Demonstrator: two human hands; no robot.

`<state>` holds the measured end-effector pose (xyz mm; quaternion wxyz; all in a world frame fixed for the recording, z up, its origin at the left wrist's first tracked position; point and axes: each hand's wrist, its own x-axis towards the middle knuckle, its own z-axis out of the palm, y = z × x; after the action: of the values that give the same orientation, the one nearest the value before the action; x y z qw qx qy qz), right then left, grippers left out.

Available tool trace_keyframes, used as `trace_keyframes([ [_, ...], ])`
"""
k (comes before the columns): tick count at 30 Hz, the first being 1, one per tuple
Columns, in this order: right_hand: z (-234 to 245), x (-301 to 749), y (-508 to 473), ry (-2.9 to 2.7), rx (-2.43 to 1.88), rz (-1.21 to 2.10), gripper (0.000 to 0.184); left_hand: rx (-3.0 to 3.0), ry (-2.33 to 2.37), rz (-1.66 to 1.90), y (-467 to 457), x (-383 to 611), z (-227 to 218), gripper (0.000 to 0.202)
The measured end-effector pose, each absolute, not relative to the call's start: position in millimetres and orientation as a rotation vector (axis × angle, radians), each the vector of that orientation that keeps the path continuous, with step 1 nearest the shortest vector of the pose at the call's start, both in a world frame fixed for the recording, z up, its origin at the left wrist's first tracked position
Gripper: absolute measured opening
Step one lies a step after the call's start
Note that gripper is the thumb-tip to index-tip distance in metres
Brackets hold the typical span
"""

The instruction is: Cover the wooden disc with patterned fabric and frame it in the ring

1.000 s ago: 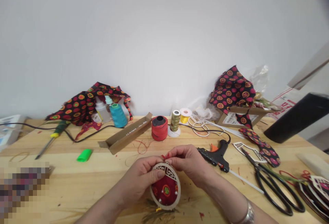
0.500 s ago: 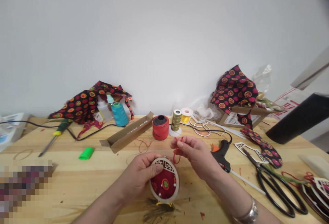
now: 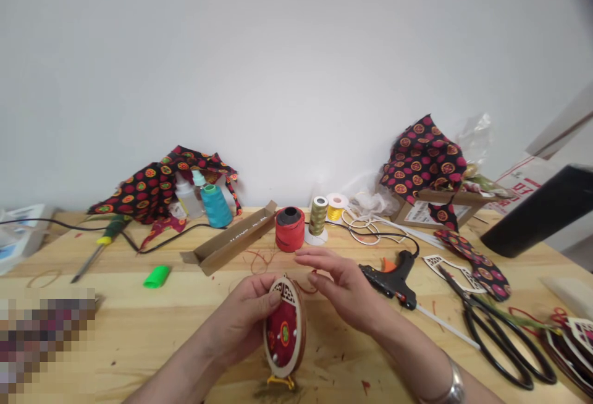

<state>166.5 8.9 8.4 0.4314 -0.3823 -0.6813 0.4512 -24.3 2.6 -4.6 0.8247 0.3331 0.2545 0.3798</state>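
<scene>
My left hand [image 3: 252, 311] grips a round pendant [image 3: 284, 336] by its upper left edge, thumb on the front. The pendant has a pale wooden rim, a cut-out lattice at the top and dark red patterned fabric with small white beads. It is turned partly sideways, so its layered edge shows. Yellow cord [image 3: 280, 382] hangs at its bottom, over a dark blurred tassel. Beside it, my right hand [image 3: 345, 290] has its fingers stretched out and apart from the thumb. A thin red cord [image 3: 306, 290] curves between the pendant and that thumb; whether the thumb touches it I cannot tell.
Behind the hands stand a red thread spool [image 3: 290, 231], a gold spool [image 3: 318, 217] and a long cardboard box [image 3: 234, 240]. To the right lie a black glue gun [image 3: 393, 280] and scissors [image 3: 503, 336]. At left are a screwdriver [image 3: 95, 252] and a green plastic piece [image 3: 157, 277].
The pendant has turned more edge-on and shifted slightly left and down in my left hand. My right hand has lowered a little, its pinch on the red cord opened into spread fingers.
</scene>
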Motion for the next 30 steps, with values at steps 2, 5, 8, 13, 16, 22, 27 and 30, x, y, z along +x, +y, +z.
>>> trace_keyframes([
  [2, 12, 169, 9, -1.653, -0.847, 1.292, 0.031, 0.706, 0.511, 0.761, 0, -25, -5, 0.028],
  [5, 15, 169, 7, -1.618, -0.695, 1.443, 0.048, 0.703, 0.476, 0.691, -4, -25, -7, 0.028],
  [8, 18, 165, 2, -1.666, -0.575, 1.434, 0.046, 0.698, 0.441, 0.633, -8, -23, -10, 0.029],
  [13, 20, 158, -5, -1.674, -0.491, 1.49, 0.036, 0.685, 0.403, 0.592, -11, -20, -14, 0.026],
  [16, 18, 157, -6, -1.643, -0.485, 1.522, 0.032, 0.672, 0.391, 0.556, -12, -20, -16, 0.022],
  [22, 15, 153, -10, -1.574, -0.492, 1.566, 0.027, 0.642, 0.374, 0.494, -16, -19, -21, 0.022],
  [27, 13, 151, -11, -1.52, -0.504, 1.589, 0.024, 0.633, 0.388, 0.502, -17, -18, -20, 0.022],
  [30, 11, 152, -9, -1.507, -0.506, 1.595, 0.023, 0.647, 0.396, 0.494, -17, -16, -15, 0.023],
])
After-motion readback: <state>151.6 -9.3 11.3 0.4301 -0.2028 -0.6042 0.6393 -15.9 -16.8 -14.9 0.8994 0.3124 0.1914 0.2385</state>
